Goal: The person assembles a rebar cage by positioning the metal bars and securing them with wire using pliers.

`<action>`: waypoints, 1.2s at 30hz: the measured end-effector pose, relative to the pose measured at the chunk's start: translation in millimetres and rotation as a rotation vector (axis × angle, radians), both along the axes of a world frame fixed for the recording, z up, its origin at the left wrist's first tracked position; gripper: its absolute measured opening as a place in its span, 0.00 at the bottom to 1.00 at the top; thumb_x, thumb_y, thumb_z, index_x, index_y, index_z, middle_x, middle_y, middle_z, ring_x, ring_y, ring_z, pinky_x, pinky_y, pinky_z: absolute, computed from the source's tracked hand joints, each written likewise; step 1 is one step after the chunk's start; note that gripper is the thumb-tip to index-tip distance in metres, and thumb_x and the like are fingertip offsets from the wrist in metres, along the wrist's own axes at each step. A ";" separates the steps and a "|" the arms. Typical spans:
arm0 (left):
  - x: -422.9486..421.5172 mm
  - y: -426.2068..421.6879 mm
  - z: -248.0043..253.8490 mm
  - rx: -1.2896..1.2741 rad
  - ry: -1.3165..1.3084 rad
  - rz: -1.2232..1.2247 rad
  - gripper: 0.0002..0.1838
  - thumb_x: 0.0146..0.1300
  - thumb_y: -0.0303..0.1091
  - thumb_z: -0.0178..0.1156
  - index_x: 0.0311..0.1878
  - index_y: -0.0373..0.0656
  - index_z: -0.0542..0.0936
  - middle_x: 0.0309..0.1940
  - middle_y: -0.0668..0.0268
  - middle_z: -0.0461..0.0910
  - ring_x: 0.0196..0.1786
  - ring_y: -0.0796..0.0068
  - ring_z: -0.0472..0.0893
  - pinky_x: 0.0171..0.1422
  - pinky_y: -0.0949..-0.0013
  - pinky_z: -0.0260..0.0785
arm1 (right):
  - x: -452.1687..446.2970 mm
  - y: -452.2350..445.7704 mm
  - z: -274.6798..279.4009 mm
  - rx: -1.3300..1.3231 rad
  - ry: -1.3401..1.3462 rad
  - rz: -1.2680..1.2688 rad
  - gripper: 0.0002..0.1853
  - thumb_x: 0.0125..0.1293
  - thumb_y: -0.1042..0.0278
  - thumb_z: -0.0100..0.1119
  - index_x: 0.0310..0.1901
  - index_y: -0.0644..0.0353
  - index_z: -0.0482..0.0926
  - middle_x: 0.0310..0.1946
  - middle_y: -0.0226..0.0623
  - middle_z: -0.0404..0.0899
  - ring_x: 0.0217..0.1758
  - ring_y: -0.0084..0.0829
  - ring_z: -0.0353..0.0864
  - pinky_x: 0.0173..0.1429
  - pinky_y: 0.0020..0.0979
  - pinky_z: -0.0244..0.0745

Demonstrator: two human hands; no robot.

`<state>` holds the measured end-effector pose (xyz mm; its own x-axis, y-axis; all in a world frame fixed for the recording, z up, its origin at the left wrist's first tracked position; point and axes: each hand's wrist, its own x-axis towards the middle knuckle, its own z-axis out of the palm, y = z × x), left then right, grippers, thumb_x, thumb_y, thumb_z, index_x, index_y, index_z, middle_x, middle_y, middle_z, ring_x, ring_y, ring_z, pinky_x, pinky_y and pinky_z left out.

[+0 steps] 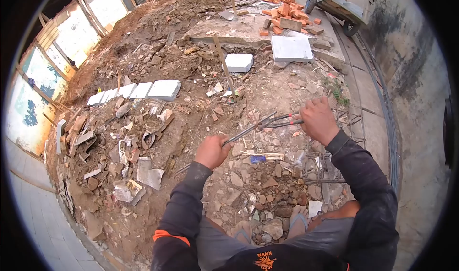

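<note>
My left hand (213, 151) is closed around thin steel rods (244, 134), which slant from lower left to upper right in front of me. My right hand (319, 119) grips the long handles of dark metal pincers (284, 120) with red marks on them. The pincers' jaws meet the rods near their upper end; whether they bite on them I cannot tell. Below the rods, a small blue packet (258, 159) lies on the rubble beside thin wooden sticks.
Steel-bar framework (354, 123) lies at right, beside long bars (393, 127) along the wall. White blocks (164, 90) form a row at left; a bigger white slab (292, 48) sits ahead. Orange bricks (287, 10), a cart (342, 5) and an upright wooden stake (224, 65) stand beyond.
</note>
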<state>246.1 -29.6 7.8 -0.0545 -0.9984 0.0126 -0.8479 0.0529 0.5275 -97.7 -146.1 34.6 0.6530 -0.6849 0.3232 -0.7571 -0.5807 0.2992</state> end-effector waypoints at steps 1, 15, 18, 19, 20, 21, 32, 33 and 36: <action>1.8 0.1 2.2 -0.007 -0.053 -0.026 0.12 0.69 0.40 0.66 0.46 0.42 0.89 0.36 0.48 0.86 0.39 0.43 0.84 0.47 0.49 0.76 | -4.0 -8.8 -2.4 0.007 0.005 -0.003 0.10 0.61 0.58 0.66 0.30 0.54 0.85 0.32 0.37 0.84 0.42 0.38 0.86 0.56 0.48 0.68; 37.2 17.5 27.4 0.279 0.143 -0.427 0.16 0.66 0.43 0.73 0.41 0.37 0.87 0.32 0.57 0.85 0.35 0.59 0.83 0.43 0.58 0.72 | -22.8 -33.6 9.6 1.100 0.176 -0.031 0.26 0.59 0.37 0.72 0.26 0.57 0.86 0.21 0.35 0.82 0.28 0.39 0.81 0.37 0.40 0.72; 43.7 17.1 35.9 0.407 0.180 -0.378 0.17 0.67 0.45 0.73 0.38 0.37 0.87 0.26 0.61 0.80 0.31 0.69 0.78 0.40 0.62 0.70 | -27.2 -28.1 7.8 1.321 0.145 -0.087 0.26 0.60 0.36 0.74 0.31 0.55 0.91 0.25 0.27 0.87 0.31 0.25 0.83 0.37 0.36 0.71; 51.7 15.5 36.4 0.421 0.218 -0.324 0.17 0.66 0.44 0.74 0.35 0.37 0.85 0.23 0.66 0.76 0.29 0.74 0.74 0.37 0.62 0.66 | -30.3 -29.2 -1.4 1.407 0.081 -0.067 0.27 0.60 0.34 0.74 0.30 0.55 0.90 0.25 0.27 0.87 0.32 0.25 0.83 0.38 0.35 0.72; 57.4 13.3 36.4 0.434 0.254 -0.271 0.18 0.64 0.43 0.76 0.31 0.37 0.83 0.20 0.71 0.71 0.27 0.78 0.69 0.34 0.63 0.62 | -33.9 -29.1 -8.8 1.492 0.015 -0.047 0.27 0.59 0.33 0.74 0.30 0.55 0.90 0.25 0.26 0.87 0.33 0.25 0.84 0.40 0.34 0.73; 57.9 11.8 38.1 0.397 0.303 -0.273 0.19 0.65 0.42 0.75 0.28 0.37 0.80 0.18 0.73 0.65 0.25 0.80 0.63 0.32 0.63 0.58 | -32.4 -22.5 -6.4 1.583 -0.059 -0.080 0.28 0.61 0.34 0.73 0.30 0.56 0.90 0.26 0.26 0.88 0.33 0.25 0.84 0.41 0.33 0.74; 37.3 10.5 9.4 0.236 0.123 -0.348 0.16 0.64 0.37 0.74 0.28 0.37 0.80 0.19 0.64 0.71 0.24 0.68 0.70 0.34 0.58 0.64 | -58.9 -19.7 -89.5 1.860 -0.207 -0.095 0.29 0.65 0.35 0.71 0.27 0.58 0.86 0.23 0.25 0.82 0.30 0.23 0.75 0.38 0.33 0.67; 39.0 10.7 9.9 0.274 0.189 -0.362 0.17 0.65 0.38 0.74 0.27 0.37 0.80 0.18 0.66 0.70 0.24 0.71 0.69 0.33 0.59 0.63 | -58.0 -23.7 -81.2 1.780 -0.129 -0.110 0.29 0.65 0.35 0.71 0.26 0.58 0.86 0.23 0.24 0.82 0.30 0.23 0.75 0.38 0.33 0.68; 46.6 5.9 16.0 0.480 0.428 -0.349 0.19 0.65 0.38 0.74 0.26 0.37 0.78 0.18 0.70 0.68 0.25 0.78 0.67 0.32 0.61 0.61 | -59.8 -27.5 -54.5 1.669 -0.054 -0.101 0.29 0.64 0.34 0.71 0.25 0.57 0.87 0.23 0.25 0.83 0.30 0.23 0.76 0.39 0.33 0.69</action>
<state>292.7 -23.7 23.9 -0.4590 -0.8246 -0.3306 -0.5380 -0.0382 0.8421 -157.5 -173.7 -19.9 0.6011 -0.3130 -0.7353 -0.7969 -0.1655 -0.5810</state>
